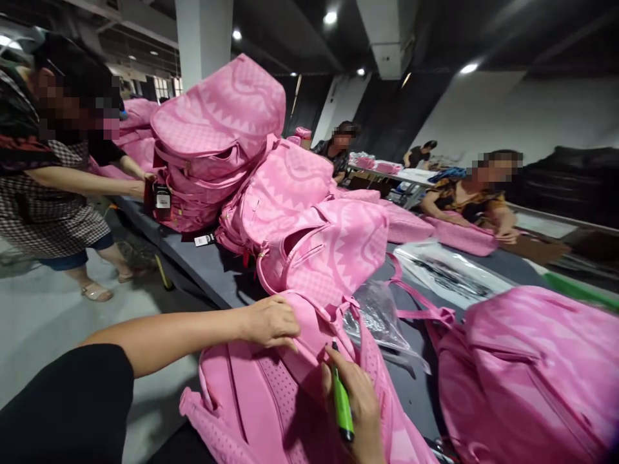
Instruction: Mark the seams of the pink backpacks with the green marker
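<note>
A pink backpack point(251, 386) lies in front of me with its padded back panel and perforated shoulder straps facing up. My left hand point(273, 322) is closed on the pink fabric at its upper edge, fingers curled over. Lower and to the right, my right hand point(358, 399) is wrapped round a green pen-shaped tool with black ends point(342, 396), its exact kind unclear. That hand is over the backpack's upper back panel, by a strap. Just beyond, another pink backpack point(333, 248) lies on the table, its pocket gaping.
More pink backpacks point(222, 109) are piled at back left, where a person in a checked apron point(53, 219) handles one. Another pink bag point(532, 374) fills the right. Clear plastic bags point(382, 316) lie on the dark table point(188, 258). A person point(478, 190) works across it.
</note>
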Demonstrator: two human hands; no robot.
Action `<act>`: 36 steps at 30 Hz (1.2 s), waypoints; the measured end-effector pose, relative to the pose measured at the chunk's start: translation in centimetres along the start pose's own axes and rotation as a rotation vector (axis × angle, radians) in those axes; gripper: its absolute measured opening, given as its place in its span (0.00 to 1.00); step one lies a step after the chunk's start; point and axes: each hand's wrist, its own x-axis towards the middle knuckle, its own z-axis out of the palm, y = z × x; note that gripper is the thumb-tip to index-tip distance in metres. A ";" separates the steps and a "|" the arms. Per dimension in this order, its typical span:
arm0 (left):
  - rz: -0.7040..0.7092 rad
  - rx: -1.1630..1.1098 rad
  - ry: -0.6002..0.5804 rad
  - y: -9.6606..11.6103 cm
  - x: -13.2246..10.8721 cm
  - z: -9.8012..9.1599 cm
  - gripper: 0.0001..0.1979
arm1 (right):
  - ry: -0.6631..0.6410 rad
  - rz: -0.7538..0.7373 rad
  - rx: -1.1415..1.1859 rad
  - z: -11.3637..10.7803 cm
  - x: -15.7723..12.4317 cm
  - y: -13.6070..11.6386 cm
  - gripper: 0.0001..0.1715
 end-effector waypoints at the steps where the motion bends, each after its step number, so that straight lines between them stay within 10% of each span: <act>1: -0.005 -0.009 0.004 -0.3 -0.9 -0.2 0.16 | -0.004 -0.011 0.017 -0.1 -0.1 0.0 0.16; 5: -0.054 -0.104 0.058 0.5 -2.2 -1.4 0.13 | -0.018 -0.010 0.013 -0.7 -0.6 0.0 0.20; 9: -0.235 -0.206 0.123 1.8 1.3 -2.9 0.17 | -0.008 0.021 -0.024 -1.2 0.3 -2.1 0.24; 18: -0.267 -0.026 -0.247 1.8 8.6 0.6 0.50 | -0.058 0.224 0.087 -1.8 -2.7 -7.9 0.22; 26: -0.016 0.038 -0.143 3.0 7.6 1.8 0.60 | -0.033 0.200 0.122 -2.2 -2.8 -6.4 0.20; 36: -0.104 0.126 -0.207 3.1 9.1 3.7 0.50 | -0.019 0.498 0.023 -4.7 -3.4 -2.6 0.25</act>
